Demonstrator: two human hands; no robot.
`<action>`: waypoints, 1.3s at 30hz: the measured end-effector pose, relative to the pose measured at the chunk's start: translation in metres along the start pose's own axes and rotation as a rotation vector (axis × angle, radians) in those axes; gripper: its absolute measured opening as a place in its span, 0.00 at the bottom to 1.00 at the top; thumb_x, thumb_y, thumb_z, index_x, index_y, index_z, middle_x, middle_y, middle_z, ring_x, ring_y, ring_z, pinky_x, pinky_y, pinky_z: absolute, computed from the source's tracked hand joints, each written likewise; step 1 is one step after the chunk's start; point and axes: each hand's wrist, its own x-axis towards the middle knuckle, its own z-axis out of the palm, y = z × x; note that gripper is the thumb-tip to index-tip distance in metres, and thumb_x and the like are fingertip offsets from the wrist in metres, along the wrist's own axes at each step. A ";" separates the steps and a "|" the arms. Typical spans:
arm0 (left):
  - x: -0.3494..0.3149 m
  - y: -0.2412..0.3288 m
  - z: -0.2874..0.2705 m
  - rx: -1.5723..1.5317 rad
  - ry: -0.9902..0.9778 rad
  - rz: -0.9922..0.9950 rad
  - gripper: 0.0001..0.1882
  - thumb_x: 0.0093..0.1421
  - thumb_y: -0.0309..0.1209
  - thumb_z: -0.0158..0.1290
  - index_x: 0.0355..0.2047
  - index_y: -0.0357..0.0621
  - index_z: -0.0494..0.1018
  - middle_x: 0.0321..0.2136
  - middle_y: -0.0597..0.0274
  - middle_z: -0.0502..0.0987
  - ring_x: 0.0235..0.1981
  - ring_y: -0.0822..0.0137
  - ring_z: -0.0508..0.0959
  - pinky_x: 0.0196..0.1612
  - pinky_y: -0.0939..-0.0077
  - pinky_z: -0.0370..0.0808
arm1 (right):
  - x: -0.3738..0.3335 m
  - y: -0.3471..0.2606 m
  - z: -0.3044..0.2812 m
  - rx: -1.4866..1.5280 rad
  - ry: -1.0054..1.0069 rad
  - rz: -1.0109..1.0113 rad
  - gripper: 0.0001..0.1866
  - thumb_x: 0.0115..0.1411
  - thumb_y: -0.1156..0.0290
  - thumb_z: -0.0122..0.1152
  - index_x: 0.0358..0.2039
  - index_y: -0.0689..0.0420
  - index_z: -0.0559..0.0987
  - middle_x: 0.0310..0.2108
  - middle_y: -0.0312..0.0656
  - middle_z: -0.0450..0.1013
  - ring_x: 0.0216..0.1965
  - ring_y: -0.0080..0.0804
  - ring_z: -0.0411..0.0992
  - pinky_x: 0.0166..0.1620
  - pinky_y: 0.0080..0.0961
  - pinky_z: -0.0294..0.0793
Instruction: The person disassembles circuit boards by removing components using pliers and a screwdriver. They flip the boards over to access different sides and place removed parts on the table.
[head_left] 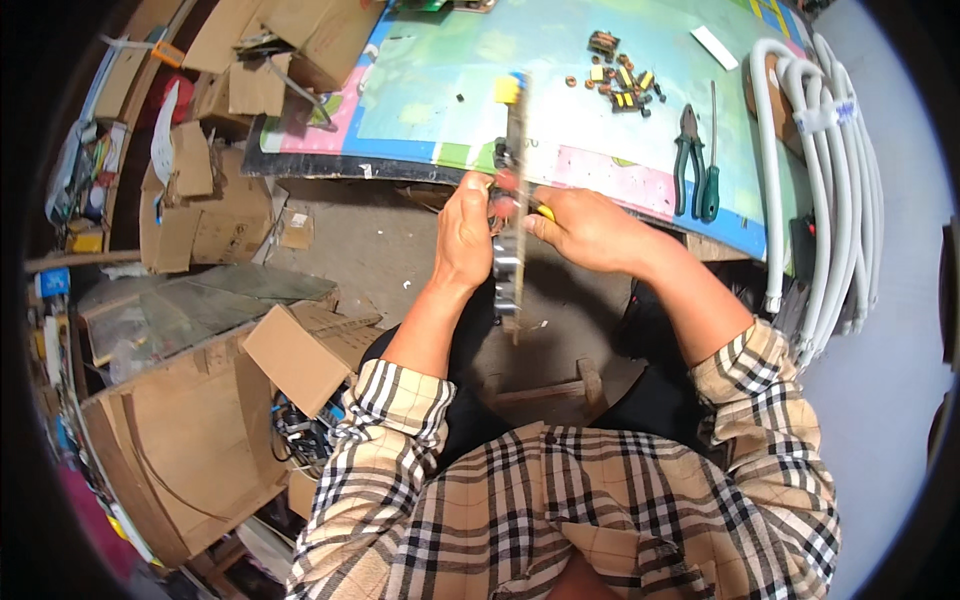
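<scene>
Tan along its thin edge, a board [521,262] is held nearly edge-on to us between the person's two hands, dark parts and a yellow block [507,90] jutting from its left face. On that side the left grip [464,232] is closed on the board, close by some red pieces [504,206]. Against the other face, the right grip [590,230] is curled narrow round a yellow piece [545,212]; the rest of that piece is hidden from me. Beyond both grips spreads the desk [425,110]. Ahead and to the right of the right grip lie small parts [627,90], then green-handled pliers [686,165] beside a screwdriver [711,185], with grey hose [822,190] farther right. Left of the left grip, well apart, sit cardboard boxes [215,225].
</scene>
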 end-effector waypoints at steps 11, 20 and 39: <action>0.001 0.019 0.006 -0.267 -0.189 -0.595 0.29 0.66 0.48 0.36 0.48 0.32 0.70 0.27 0.41 0.78 0.22 0.50 0.81 0.19 0.65 0.81 | 0.002 0.001 0.005 -0.296 0.049 0.151 0.16 0.59 0.60 0.55 0.30 0.62 0.79 0.29 0.56 0.76 0.35 0.52 0.76 0.40 0.44 0.74; 0.003 0.020 0.021 -0.210 -0.024 -0.590 0.23 0.66 0.45 0.38 0.46 0.34 0.66 0.25 0.44 0.78 0.21 0.49 0.81 0.18 0.63 0.82 | -0.001 0.004 0.018 -0.436 0.193 0.119 0.11 0.52 0.69 0.54 0.32 0.62 0.78 0.29 0.53 0.78 0.33 0.47 0.78 0.39 0.38 0.76; 0.013 0.002 -0.019 -1.218 -0.520 -0.759 0.43 0.61 0.59 0.39 0.58 0.26 0.58 0.44 0.14 0.67 0.42 0.18 0.71 0.37 0.28 0.74 | -0.007 0.011 0.010 -0.562 0.294 0.086 0.11 0.49 0.75 0.56 0.35 0.62 0.75 0.34 0.49 0.72 0.31 0.46 0.77 0.33 0.36 0.78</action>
